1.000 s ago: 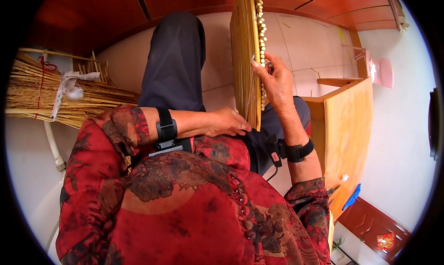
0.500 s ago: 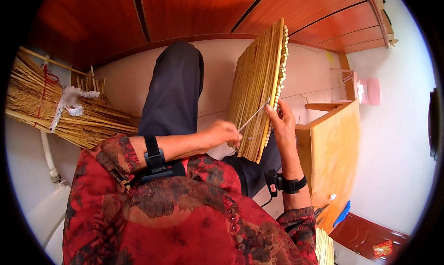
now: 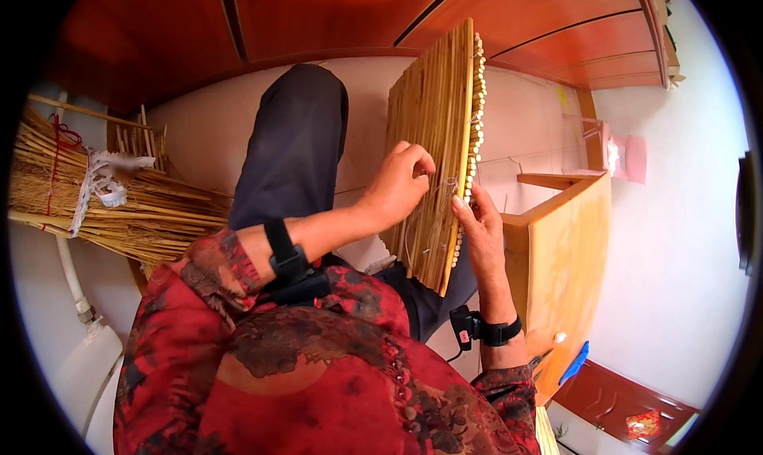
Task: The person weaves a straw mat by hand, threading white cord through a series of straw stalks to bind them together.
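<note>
A panel of straw-coloured plant stalks [image 3: 425, 113], laid side by side and stitched together, stands tilted over my lap, its cut ends facing right. My right hand [image 3: 483, 231] grips its right edge, thumb on the front and fingers behind the cut ends. Just left of that thumb, a small loop of thin pale string [image 3: 451, 183] lies on the stalks. My left hand [image 3: 397, 186] is raised in front of the panel, fingertips pinched together; a slack length of the string curves down below it. What sits between those fingertips is mostly hidden.
At the left lies a bundle of dry stalks [image 3: 119, 189] tied with red cord and white cloth. Reddish wooden cabinet panels [image 3: 318, 18] stand ahead. A light wooden box-like piece of furniture [image 3: 568, 264] is at my right, with a pink plastic object [image 3: 630, 159] beyond it.
My left hand has moved up and toward the panel. The string, stretched taut before, now hangs slack with a loop near my right thumb. My right hand keeps its grip.
</note>
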Available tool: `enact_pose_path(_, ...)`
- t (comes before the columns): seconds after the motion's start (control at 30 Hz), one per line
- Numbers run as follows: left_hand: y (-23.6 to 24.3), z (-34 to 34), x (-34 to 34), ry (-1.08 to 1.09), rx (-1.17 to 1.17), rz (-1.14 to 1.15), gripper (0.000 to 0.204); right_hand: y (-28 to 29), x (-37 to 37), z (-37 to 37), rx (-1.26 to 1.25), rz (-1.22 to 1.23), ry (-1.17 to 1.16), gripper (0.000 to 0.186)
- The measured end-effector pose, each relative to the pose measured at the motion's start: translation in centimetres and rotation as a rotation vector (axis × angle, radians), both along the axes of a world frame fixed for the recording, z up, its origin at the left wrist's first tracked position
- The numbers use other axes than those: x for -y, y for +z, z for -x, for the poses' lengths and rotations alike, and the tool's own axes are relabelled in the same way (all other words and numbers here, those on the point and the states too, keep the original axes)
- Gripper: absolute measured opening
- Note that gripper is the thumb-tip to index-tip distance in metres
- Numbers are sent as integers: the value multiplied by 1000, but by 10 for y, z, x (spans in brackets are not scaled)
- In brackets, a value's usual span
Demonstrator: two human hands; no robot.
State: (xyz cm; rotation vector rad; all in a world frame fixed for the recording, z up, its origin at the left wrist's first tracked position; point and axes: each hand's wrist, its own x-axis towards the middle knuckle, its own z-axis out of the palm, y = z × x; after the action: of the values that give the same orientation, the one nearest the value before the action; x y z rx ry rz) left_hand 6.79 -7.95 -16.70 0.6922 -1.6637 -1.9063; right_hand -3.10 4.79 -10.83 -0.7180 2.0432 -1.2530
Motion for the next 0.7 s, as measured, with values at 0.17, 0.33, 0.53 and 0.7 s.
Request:
enact_pose_path(0.17,22,-8,-14,-113,16,84,15,4,-2,5,-49,-70,52,47)
enact_pose_path(0.33,18,4,-10,-168,0,-92,19,11,-1,3,-18,-87,52,49)
enact_pose_path(0.53,10,7,-6,-300,-15,-362,14,13,-2,4,-6,-95,96,51)
enact_pose_path(0.7,1,-12,9,-477,-127,-546,9,12,-3,1,-2,-54,7,46)
